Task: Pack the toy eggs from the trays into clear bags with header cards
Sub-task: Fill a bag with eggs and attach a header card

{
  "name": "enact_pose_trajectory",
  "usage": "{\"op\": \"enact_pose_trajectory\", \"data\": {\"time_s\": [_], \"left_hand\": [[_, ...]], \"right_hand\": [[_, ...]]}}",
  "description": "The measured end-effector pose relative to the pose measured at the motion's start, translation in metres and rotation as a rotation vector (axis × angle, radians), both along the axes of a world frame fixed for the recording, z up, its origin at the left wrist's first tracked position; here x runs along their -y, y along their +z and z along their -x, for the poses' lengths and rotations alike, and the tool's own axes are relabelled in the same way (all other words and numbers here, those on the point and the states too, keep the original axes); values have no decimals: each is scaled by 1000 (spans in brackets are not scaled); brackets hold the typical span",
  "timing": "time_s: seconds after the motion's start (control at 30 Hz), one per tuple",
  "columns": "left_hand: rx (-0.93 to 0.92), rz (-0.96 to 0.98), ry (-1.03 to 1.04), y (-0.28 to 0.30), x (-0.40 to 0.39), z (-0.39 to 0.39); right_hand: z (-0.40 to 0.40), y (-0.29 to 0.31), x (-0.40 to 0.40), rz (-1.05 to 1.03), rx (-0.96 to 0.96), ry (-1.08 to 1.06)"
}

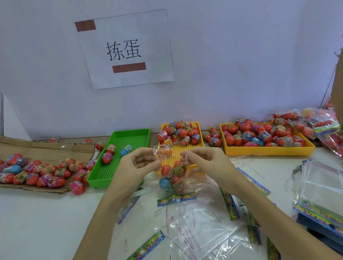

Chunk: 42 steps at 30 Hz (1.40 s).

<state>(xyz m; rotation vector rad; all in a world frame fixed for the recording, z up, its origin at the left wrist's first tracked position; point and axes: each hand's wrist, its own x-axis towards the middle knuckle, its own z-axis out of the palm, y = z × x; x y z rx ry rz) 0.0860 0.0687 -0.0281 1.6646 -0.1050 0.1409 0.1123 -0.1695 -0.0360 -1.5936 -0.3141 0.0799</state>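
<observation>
Both hands [135, 165] [201, 161] pinch the limp, slippery clear bag's [174, 178] mouth edges, its light toy eggs [166, 169] sagging below

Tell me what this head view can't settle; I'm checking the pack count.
- Egg count in the clear plastic bag: eggs overlap, film glares.
- Left hand and right hand grip: fingertips blur behind film.
- Colourful header card stack: cut by right edge.

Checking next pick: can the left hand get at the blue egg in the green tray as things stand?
Probably not at once. The left hand pinches the clear bag with the right hand. The blue egg lies uncovered in the green tray, just beyond the fingers; once the bag is released, nothing blocks it.
</observation>
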Motion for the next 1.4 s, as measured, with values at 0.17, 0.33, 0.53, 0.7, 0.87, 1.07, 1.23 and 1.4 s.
{"op": "enact_pose_trajectory", "data": {"time_s": [0.17,0.33,0.53,0.7,0.87,1.07,1.23,1.4], "left_hand": [[21,-5,-10,1,1,-1],[10,18,2,0,0,-1],[-4,119,8,1,0,0],[31,193,-15,6,1,1],[34,262,-57,9,2,2],[113,146,-84,7,1,2],[219,-33,-105,7,0,5],[304,-211,-82,7,4,7]], "right_hand": [[4,-4,-9,93,127,-158],[3,0,-5,167,188,-162],[2,11,9,57,157,-71],[1,15,18,-52,128,5],[-1,15,22,-55,126,29],[-1,17,28,3,178,27],[2,20,27,49,191,16],[1,19,27,115,203,-25]]}}
